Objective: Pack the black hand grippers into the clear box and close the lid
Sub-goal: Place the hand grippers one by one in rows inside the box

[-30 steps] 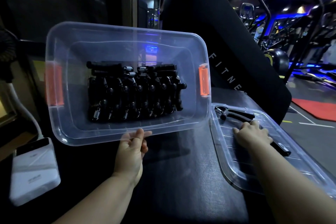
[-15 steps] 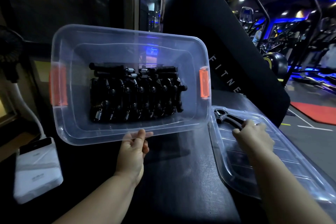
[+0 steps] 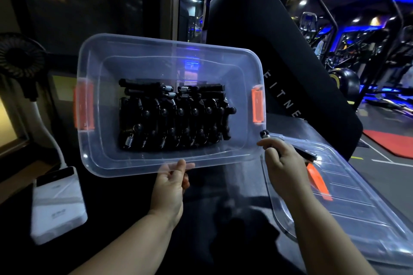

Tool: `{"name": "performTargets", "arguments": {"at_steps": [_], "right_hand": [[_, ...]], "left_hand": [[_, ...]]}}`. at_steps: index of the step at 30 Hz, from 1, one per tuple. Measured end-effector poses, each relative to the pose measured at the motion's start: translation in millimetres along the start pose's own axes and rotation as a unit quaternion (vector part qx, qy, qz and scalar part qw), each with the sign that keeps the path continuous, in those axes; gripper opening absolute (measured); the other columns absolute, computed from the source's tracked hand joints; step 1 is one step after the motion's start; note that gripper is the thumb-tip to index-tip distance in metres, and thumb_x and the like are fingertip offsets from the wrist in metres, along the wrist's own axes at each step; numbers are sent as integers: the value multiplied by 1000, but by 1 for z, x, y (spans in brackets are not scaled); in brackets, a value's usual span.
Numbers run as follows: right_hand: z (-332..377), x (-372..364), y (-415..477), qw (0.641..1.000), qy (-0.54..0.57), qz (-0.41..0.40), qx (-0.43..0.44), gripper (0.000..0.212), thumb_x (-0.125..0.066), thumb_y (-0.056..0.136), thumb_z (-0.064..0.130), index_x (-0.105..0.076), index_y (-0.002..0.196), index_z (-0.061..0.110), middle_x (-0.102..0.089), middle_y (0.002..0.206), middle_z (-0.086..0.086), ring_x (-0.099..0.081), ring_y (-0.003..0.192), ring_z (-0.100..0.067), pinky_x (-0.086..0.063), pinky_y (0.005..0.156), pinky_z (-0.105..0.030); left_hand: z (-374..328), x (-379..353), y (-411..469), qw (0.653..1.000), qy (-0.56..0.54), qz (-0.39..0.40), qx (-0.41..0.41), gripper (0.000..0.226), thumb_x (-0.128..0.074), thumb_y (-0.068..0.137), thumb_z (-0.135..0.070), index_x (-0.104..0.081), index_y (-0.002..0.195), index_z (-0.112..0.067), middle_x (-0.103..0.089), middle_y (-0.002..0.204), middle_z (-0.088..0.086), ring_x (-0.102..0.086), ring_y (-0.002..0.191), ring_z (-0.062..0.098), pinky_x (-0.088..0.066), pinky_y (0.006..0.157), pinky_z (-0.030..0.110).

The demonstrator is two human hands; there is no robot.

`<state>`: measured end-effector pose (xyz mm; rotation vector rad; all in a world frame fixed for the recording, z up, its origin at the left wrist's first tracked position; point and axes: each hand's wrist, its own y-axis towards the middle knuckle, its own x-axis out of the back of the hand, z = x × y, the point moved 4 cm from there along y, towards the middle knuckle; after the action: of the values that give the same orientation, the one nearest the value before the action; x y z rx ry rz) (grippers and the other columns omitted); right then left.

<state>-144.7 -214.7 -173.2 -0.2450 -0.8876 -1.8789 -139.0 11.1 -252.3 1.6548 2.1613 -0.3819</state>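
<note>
On the bench [image 3: 223,219]: tilted clear plastic box [image 3: 96,152], black spring hand grippers [image 3: 174,116] inside.
Left hand [image 3: 169,187] grips its six-o'clock rim; right hand [image 3: 283,167], four o'clock, clasps one loose gripper [image 3: 306,154] over the clear lid [image 3: 357,207].

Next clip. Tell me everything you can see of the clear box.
The clear box is a rectangular tub of see-through plastic with rounded corners, a broad rim and an orange latch at each short end. It is lidless and tipped up, its opening facing the camera. A tight block of black hand grippers fills its middle. The left hand grips its near rim, partly seen through the plastic.
</note>
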Motion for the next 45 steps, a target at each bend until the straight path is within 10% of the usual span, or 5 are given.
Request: {"name": "performTargets", "arguments": {"at_steps": [6, 16, 29, 39, 45], "right_hand": [[13, -21, -15, 987, 151, 49, 1, 18, -50, 84, 28, -67, 86, 34, -64, 82, -4, -55, 69, -6, -42, 66, -25], [36, -47, -29, 977, 169, 122, 54, 26, -66, 85, 36, -62, 109, 47, -61, 113, 11, -59, 106, -1, -47, 98, -31], [63, -39, -25, 933, -215, 194, 213, 58, -65, 88, 40, -42, 141, 39, -46, 113, 9, -52, 92, -10, -43, 78, -22], [73, -38, 2, 857, -319, 170, 368, 51, -43, 70, 73, -70, 87, 33, -67, 98, 12, -61, 106, -14, -30, 103, -34], [87, -35, 5, 863, -332, 208, 319, 51, -55, 74, 75, -63, 99, 31, -66, 86, 8, -61, 82, -14, -36, 62, -26]], "left_hand": [[1, 1, 1, 1000, -1, 2, 2, 9, -52, 93, -25, -53, 89, -17, -72, 77, -7, -44, 65, 8, -43, 72, 23], [3, 2, 4, 1000, 6, -10, -5, 12, -55, 91, -28, -53, 88, -16, -73, 80, -3, -45, 65, 10, -42, 73, 27], [2, 2, 3, 1000, -17, 4, 10, 11, -54, 92, -23, -52, 87, -13, -73, 79, -3, -43, 62, 8, -41, 67, 23], [2, 5, 4, 1000, -14, 1, -1, 27, -45, 97, -30, -60, 80, -15, -67, 86, 5, -43, 62, 8, -40, 67, 23], [0, 5, 1, 996, -89, 5, 12, 54, -26, 101, -40, -62, 72, -11, -73, 87, 10, -47, 64, 13, -40, 67, 26]]}}
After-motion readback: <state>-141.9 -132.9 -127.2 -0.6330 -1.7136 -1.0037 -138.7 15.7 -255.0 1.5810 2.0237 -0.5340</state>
